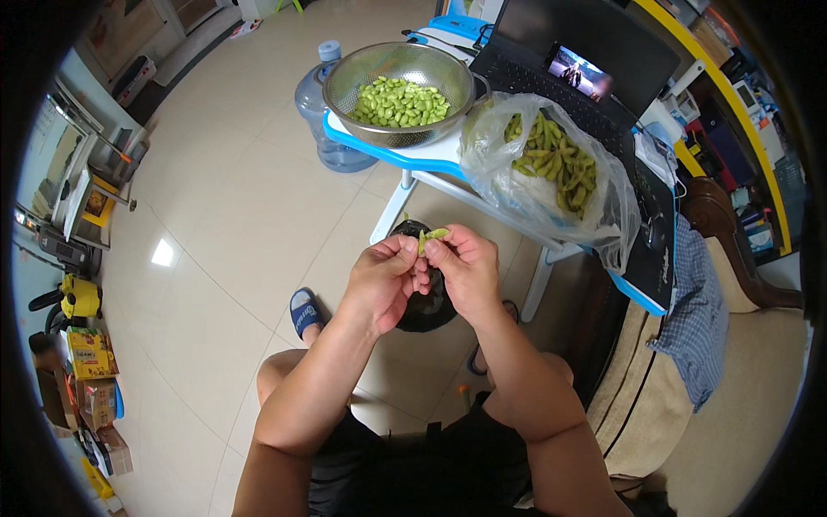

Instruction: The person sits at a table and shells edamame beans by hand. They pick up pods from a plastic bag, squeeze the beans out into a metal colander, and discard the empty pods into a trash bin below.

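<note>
A green soybean pod [431, 239] is pinched between my two hands, over a black plastic bag [428, 310] on the floor. My left hand [391, 271] holds the pod's left part with thumb and finger. On its other side, my right hand [466, 265] grips it the same way. Shelled green beans [404, 103] lie in a perforated metal colander [446, 64] at the table's left end. To the right, a clear plastic bag [481, 155] lies open with many unshelled pods [562, 161] in it.
The blue-edged white table [394, 150] also bears a laptop [585, 39] with a lit phone [579, 72] leaning on it. A large water bottle [313, 103] stands on the floor beside the table. A sofa with a checked cloth [694, 316] is at the right.
</note>
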Tool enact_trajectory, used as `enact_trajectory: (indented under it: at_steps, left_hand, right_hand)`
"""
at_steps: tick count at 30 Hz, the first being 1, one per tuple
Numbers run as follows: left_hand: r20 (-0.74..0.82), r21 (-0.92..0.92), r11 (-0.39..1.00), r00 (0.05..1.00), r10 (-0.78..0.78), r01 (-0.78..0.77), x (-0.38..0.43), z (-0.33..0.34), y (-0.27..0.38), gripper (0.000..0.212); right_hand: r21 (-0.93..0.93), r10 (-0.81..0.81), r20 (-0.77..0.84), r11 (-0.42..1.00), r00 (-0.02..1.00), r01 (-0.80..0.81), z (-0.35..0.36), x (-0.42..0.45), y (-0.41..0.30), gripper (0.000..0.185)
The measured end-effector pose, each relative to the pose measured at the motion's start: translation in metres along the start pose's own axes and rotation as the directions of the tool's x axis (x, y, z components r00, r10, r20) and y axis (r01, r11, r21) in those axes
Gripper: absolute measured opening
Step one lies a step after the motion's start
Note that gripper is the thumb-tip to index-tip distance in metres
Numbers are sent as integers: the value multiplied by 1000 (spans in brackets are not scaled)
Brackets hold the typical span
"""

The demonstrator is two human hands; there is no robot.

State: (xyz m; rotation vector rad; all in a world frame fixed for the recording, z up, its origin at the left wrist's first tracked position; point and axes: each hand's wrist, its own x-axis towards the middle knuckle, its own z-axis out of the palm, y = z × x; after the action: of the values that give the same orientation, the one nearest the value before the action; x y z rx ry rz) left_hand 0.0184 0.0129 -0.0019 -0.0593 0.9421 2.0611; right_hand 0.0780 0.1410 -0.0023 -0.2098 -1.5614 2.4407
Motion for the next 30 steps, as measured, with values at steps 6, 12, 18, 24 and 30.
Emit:
enact_trajectory:
  at_steps: [6,12,18,24,30]
  left_hand:
    - [87,-96,993,995,-56,64,1,-3,0,23]
    - [182,-207,961,973,-145,182,3,-5,-1,20]
    - [330,-297,911,926,-184,287,10,-16,-4,17]
    - [184,-240,947,967,-174,216,6,-5,0,18]
    - [70,204,957,978,196,-206,5,-1,-10,13]
  right_hand:
    - [-91,-86,-42,992,995,82,0,0,10,7]
    - [-112,-133,-46,985,990,127,5,0,8,7]
    - [-208,-133,-19,970,991,126,1,-2,9,6]
    - [-266,-66,-67,963,996,46,1,1,7,7]
    - [-118,61,-164,990,985,-81,13,1,-3,11]
